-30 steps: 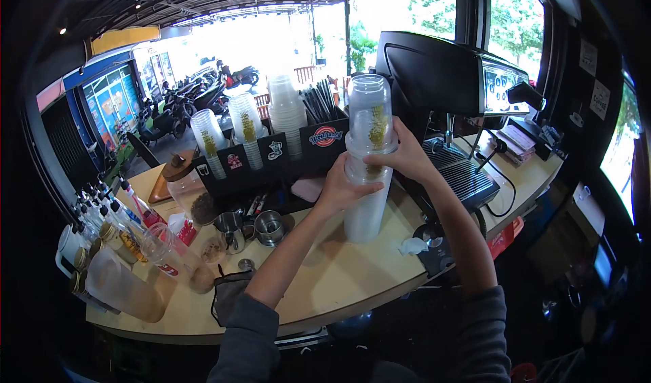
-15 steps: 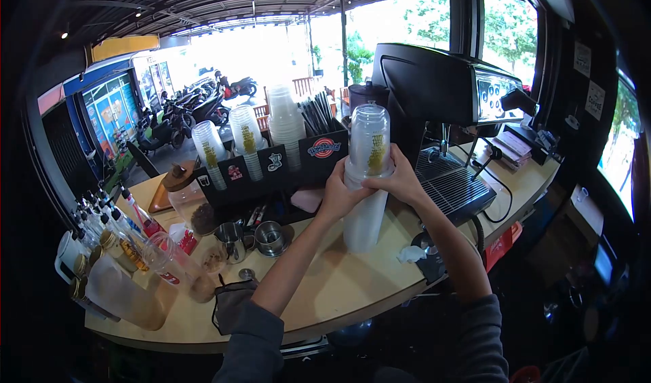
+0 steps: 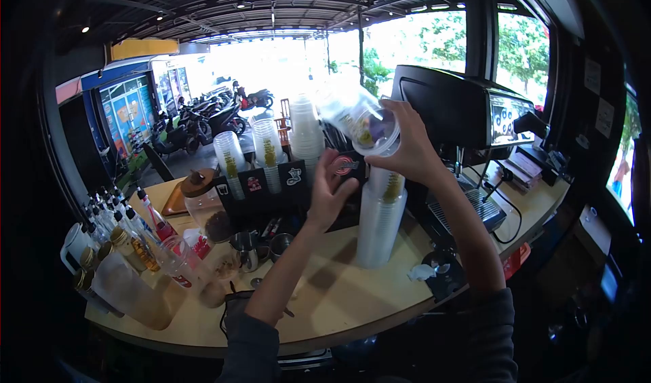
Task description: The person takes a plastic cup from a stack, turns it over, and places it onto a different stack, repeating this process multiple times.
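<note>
My right hand (image 3: 415, 145) grips a clear plastic cup (image 3: 366, 126) with yellow print, raised and tilted so that its open rim faces me. Beneath it, a tall stack of nested plastic cups (image 3: 380, 227) stands upright on the wooden counter (image 3: 325, 295). To the left of the raised cup is my left hand (image 3: 330, 193), its fingers apart and nothing in it. Behind that hand runs a black organizer (image 3: 271, 183) with stickers, holding more stacks of clear cups (image 3: 305, 135).
An espresso machine (image 3: 447, 105) occupies the right side. Syrup bottles (image 3: 108, 213) and jars crowd the left end. A metal pitcher (image 3: 245, 247) and a glass jar (image 3: 203, 203) with a brown lid stand near the organizer. A crumpled tissue (image 3: 424, 272) lies right of the stack.
One cup has come off the top of the stack, lifted and tipped in my right hand. My left hand has let go and moved left. The camera view has shifted slightly.
</note>
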Demonstrator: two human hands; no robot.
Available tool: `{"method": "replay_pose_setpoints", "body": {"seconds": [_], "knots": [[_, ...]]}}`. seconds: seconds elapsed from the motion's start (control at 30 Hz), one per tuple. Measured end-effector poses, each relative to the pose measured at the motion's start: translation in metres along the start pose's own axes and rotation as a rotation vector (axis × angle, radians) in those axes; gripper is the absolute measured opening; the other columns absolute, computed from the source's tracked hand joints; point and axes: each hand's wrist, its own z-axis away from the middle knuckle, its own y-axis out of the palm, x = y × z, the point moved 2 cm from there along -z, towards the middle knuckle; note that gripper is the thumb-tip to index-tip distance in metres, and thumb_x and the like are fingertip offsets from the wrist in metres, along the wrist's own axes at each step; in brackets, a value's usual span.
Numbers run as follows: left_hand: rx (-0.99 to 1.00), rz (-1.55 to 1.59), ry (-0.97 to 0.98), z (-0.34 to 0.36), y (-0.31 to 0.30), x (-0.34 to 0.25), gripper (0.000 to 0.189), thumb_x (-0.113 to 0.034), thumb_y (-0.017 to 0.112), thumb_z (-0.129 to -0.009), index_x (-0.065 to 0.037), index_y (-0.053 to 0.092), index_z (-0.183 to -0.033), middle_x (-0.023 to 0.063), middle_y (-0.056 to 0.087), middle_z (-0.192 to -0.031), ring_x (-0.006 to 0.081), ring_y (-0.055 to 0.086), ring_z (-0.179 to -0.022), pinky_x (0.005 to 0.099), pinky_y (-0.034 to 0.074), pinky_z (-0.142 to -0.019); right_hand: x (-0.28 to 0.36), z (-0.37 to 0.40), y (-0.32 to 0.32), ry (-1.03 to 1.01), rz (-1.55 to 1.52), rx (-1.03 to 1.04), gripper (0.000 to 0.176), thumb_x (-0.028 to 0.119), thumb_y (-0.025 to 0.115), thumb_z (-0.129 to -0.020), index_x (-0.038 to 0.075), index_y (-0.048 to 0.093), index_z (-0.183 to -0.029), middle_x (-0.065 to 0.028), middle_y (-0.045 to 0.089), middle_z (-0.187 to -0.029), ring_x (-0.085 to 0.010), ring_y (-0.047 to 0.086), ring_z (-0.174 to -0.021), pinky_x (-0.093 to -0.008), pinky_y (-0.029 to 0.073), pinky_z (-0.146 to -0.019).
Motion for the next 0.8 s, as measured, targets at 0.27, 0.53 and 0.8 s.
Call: {"method": "replay_pose_setpoints", "body": {"seconds": [0.27,0.53,0.8], "knots": [[-0.053,-0.133,0.321,0.032,-0.082,-0.112,0.084,-0.028,0.073,-0.079,-0.002,0.024,-0.143,0.0155,0.042,-0.134,0.0218,0.044,-0.123,0.0351,0.04,-0.099,0.073,0.001,0.054,-0.208,-0.022,0.283,0.087,0.02,0.077,-0.06,0.01,0.032,-0.135,-0.0163,0.04,-0.13,-0.0338,0.038,-0.125,-0.0553,0.023,-0.107],[-0.465,-0.056,-0.091,0.119,-0.14,-0.084,0.052,-0.022,0.061,-0.089,-0.009,0.035,-0.132,0.0091,0.042,-0.127,0.0207,0.051,-0.113,0.0425,0.053,-0.088,0.091,0.053,0.148,0.149,-1.133,0.403,0.027,0.007,0.051,-0.094,-0.002,0.057,-0.118,-0.0105,0.064,-0.109,-0.0135,0.06,-0.099,-0.0281,0.049,-0.087],[-0.452,0.07,-0.124,0.164,-0.151,-0.079,0.045,-0.017,0.056,-0.092,-0.006,0.037,-0.131,0.0092,0.048,-0.127,0.0219,0.056,-0.11,0.0404,0.053,-0.088,0.103,0.088,0.197,0.266,-1.416,0.434,0.026,0.009,0.052,-0.095,-0.005,0.06,-0.115,-0.0135,0.068,-0.099,-0.0178,0.065,-0.094,-0.0279,0.05,-0.084]]}}
